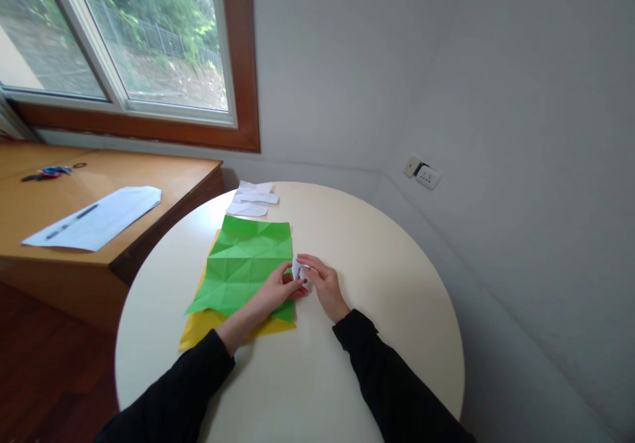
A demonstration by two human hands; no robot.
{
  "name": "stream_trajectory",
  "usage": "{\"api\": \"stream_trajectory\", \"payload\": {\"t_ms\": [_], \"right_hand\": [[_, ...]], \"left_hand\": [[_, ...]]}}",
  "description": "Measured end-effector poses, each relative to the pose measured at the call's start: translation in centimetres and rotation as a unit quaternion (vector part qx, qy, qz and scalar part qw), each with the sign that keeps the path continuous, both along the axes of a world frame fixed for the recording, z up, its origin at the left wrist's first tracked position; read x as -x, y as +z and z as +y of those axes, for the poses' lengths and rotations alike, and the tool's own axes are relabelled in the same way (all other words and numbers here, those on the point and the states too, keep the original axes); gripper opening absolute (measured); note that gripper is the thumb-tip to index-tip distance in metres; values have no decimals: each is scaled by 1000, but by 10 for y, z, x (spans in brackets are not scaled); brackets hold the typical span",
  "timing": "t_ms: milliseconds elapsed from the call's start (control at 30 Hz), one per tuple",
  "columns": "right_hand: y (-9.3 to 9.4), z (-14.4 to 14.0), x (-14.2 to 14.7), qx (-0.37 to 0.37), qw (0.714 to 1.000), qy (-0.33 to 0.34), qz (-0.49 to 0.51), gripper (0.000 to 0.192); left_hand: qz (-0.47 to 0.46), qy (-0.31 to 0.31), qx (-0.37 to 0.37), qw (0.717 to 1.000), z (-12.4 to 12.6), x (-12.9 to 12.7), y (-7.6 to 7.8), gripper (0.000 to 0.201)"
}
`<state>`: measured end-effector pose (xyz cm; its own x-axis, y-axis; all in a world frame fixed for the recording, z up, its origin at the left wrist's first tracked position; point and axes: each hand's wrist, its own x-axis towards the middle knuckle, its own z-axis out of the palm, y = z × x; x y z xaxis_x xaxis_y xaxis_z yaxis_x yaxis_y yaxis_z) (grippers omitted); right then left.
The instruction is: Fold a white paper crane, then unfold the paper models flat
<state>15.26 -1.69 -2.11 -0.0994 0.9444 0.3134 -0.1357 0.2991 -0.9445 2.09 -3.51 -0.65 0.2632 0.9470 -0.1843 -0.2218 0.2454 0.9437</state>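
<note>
Both of my hands pinch a small folded piece of white paper [298, 270] just above the round cream table [377, 284]. My left hand [278, 290] grips its lower left side. My right hand [321, 281] holds its right side with the fingertips. Directly to the left lies a creased green paper sheet [243, 261], and under it a yellow sheet [203, 324] shows at the near edge. Both my arms wear black sleeves.
Several white paper scraps [253, 199] lie at the table's far edge. A wooden desk [163, 172] on the left carries a white sheet with a pen [94, 219] and scissors [49, 172]. A window is above it, a grey wall with a socket [424, 174] on the right.
</note>
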Motion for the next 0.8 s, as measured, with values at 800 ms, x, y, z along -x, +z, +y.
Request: {"api": "stream_trajectory", "payload": {"t_ms": [800], "right_hand": [[-3, 1, 1, 45, 997, -60, 26, 19]], "left_hand": [[54, 15, -86, 995, 0, 3, -10, 49]]}}
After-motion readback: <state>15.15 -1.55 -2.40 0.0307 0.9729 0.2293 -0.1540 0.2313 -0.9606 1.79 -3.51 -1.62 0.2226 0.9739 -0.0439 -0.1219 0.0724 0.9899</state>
